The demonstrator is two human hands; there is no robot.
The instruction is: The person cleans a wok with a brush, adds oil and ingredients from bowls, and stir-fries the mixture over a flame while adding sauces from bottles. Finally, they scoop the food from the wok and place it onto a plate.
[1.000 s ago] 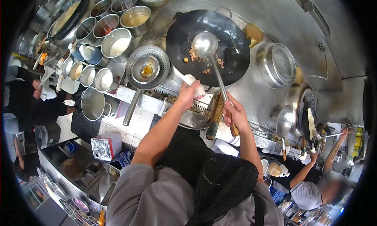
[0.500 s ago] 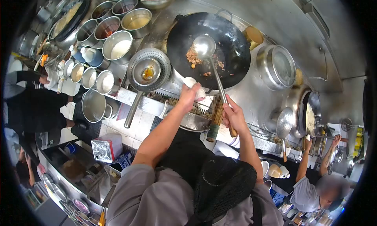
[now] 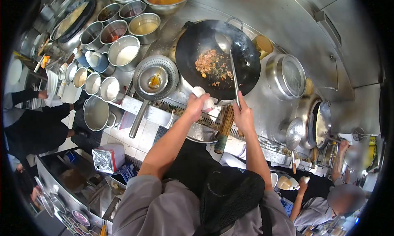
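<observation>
A large black wok [image 3: 189, 57] stands on the stove in front of me, with crumbled browned meat [image 3: 210, 64] in its middle. My left hand [image 3: 197, 106] is closed round a folded white cloth [image 3: 202, 97] at the wok's near-left rim; the cloth hides the part it covers. My right hand [image 3: 245, 118] grips the long handle of a steel ladle [image 3: 235, 74]. The ladle's bowl rests towards the far side of the wok, beyond the meat. Below the near rim leans a bamboo wok brush [image 3: 225, 129], between my two hands.
Left of the wok, a perforated strainer [image 3: 172, 74] holds a small bowl, and several steel pots of sauces [image 3: 143, 27] stand behind it. A lidded pot [image 3: 283, 78] is to the right. Co-workers stand at far left [image 3: 37, 125] and lower right [image 3: 314, 207].
The ladle's bowl has moved away from me to the wok's far side, off the meat, which now lies more spread out. At right, the co-worker's near arm has dropped back from the other wok.
</observation>
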